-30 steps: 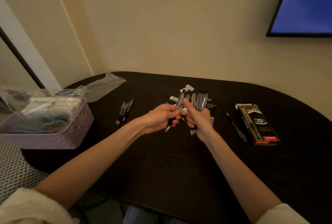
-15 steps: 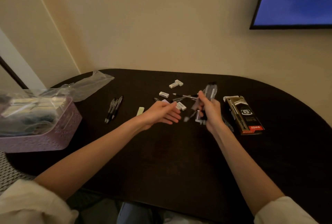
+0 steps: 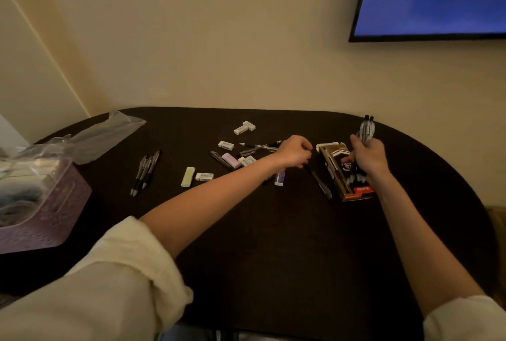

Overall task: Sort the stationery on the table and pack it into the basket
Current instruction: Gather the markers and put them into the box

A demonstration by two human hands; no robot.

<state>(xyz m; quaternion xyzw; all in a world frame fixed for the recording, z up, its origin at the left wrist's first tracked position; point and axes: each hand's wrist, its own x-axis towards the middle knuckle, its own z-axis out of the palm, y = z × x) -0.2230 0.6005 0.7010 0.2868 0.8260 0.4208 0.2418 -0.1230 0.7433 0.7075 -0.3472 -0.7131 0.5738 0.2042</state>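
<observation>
My right hand (image 3: 368, 158) is wrapped around a bunch of pens (image 3: 366, 130). The pens stand almost straight up, and their black tops poke out above my fingers. This hand is over the pen box (image 3: 335, 173), which lies flat on the dark table (image 3: 273, 245) with its red end toward me.

My left hand (image 3: 293, 152) is just beside the box, on its left. Its fingers are curled down over the top end of a black pen (image 3: 319, 183) that lies on the table next to the box. I cannot tell if my fingers really have hold of that pen or only touch it.

More things are spread out on the table. A few loose pens (image 3: 260, 147) lie behind my left hand. Two white erasers (image 3: 244, 127) sit touching each other farther back. One more white eraser (image 3: 226, 145) is near them. A purple eraser (image 3: 230, 160) lies closer to me, and a green eraser (image 3: 187, 176) sits beside a small white one (image 3: 204, 176). A blue and white eraser (image 3: 279, 177) peeks out from under my left arm. Three dark pens (image 3: 145, 172) lie side by side farther left.

The purple basket (image 3: 46, 212) sits at the far left edge of the table, well apart from my hands. It has things inside, too blurry to tell what. A clear plastic bag (image 3: 109, 135) lies behind the basket.
</observation>
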